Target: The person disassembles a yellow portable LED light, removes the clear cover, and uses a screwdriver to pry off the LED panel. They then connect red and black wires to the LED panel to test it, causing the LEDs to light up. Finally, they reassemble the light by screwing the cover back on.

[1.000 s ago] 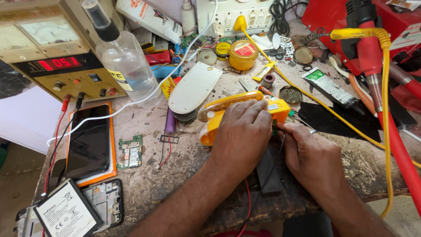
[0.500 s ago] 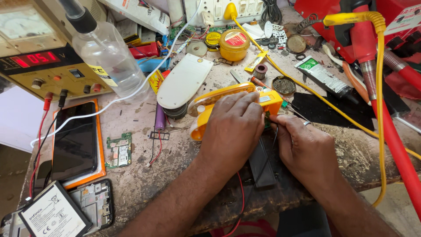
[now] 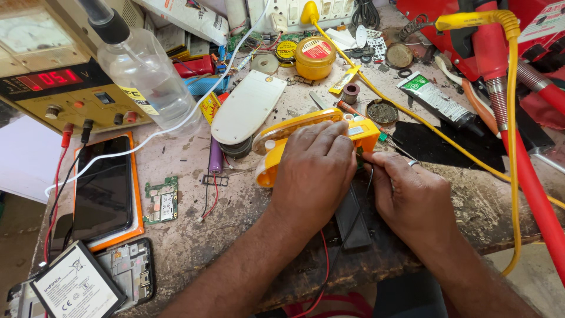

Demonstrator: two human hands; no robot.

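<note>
**Crowded bench, small margins**

Your left hand (image 3: 315, 171) lies palm-down over the yellow torch (image 3: 282, 141), fingers closed across its body, pinning it to the bench (image 3: 235, 235). Your right hand (image 3: 406, 197) pinches a thin probe (image 3: 391, 146) at the torch's right end, fingertips together around it. The biggest risk is the torch skidding: it rests on rough, littered wood, and a hard push from the probe could slide it into the white cover (image 3: 247, 106) just beside it. Next, the yellow cable (image 3: 412, 118) runs close behind your right hand; a snagged wrist could drag it. Smallest, the loose red wire (image 3: 323, 259) under your left forearm could catch. The torch is bright yellow plastic, long and rounded, with a grey panel near its right end; your left hand hides its middle.
</note>
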